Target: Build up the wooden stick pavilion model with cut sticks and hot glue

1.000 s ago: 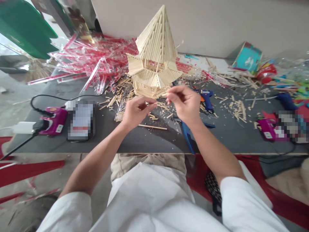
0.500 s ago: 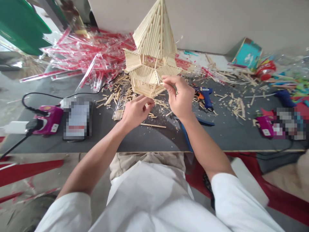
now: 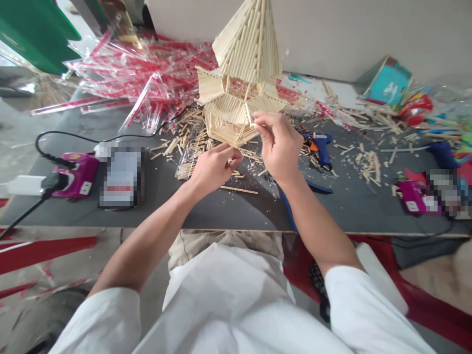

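A tower-like model (image 3: 230, 110) built from thin wooden sticks, with a pointed roof and a flared lower roof, stands at the back middle of the table. My right hand (image 3: 282, 145) is closed in a pinch at the lower roof's front right edge. A short, pale wooden stick (image 3: 252, 124) shows at those fingertips, against the roof. In front of the model's base, my left hand (image 3: 216, 167) has its fingers curled together, the tips close to the base rim. Whatever lies between them is hidden. One loose stick (image 3: 239, 190) rests on the table below the left hand.
Red and clear plastic wrappers (image 3: 140, 78) are heaped at the back left. A phone (image 3: 121, 177) and purple power adapter (image 3: 75, 174) lie left. A blue glue gun (image 3: 323, 149), blue-handled tool (image 3: 317, 187) and stick scraps (image 3: 368, 167) lie right. A cable (image 3: 99, 137) crosses the left side.
The view has shifted slightly, so the scene sits a little further right. Both hands keep nearly the same place relative to the model, and the right hand's pinch is unchanged.
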The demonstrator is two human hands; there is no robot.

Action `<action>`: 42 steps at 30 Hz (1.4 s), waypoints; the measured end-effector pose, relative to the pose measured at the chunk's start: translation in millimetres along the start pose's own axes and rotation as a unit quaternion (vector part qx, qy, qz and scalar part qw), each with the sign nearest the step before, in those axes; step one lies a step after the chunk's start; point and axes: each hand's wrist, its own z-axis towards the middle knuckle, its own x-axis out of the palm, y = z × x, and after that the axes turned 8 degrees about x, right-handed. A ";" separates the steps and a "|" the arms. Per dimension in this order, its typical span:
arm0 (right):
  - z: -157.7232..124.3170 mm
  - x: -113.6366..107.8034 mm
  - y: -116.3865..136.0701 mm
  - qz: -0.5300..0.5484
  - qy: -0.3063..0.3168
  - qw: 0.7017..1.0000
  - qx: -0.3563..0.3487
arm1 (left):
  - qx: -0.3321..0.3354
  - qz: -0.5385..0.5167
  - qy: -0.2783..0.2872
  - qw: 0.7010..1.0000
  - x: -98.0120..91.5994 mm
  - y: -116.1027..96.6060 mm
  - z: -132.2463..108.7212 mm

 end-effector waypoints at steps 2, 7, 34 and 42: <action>0.5 -0.3 0.5 0.006 0.005 1.000 -0.007 | -0.002 0.002 0.005 1.000 0.3 0.1 -0.1; 1.5 -0.3 -1.1 0.018 0.022 1.000 0.001 | 0.004 0.009 0.008 1.000 1.4 0.6 -0.6; 1.8 2.5 -16.5 -0.026 0.016 0.999 -0.043 | 0.007 0.032 0.030 0.999 0.4 0.9 -1.7; 2.3 3.3 -16.2 -0.026 0.014 0.998 -0.057 | 0.004 0.034 0.036 0.999 0.1 -0.7 -1.2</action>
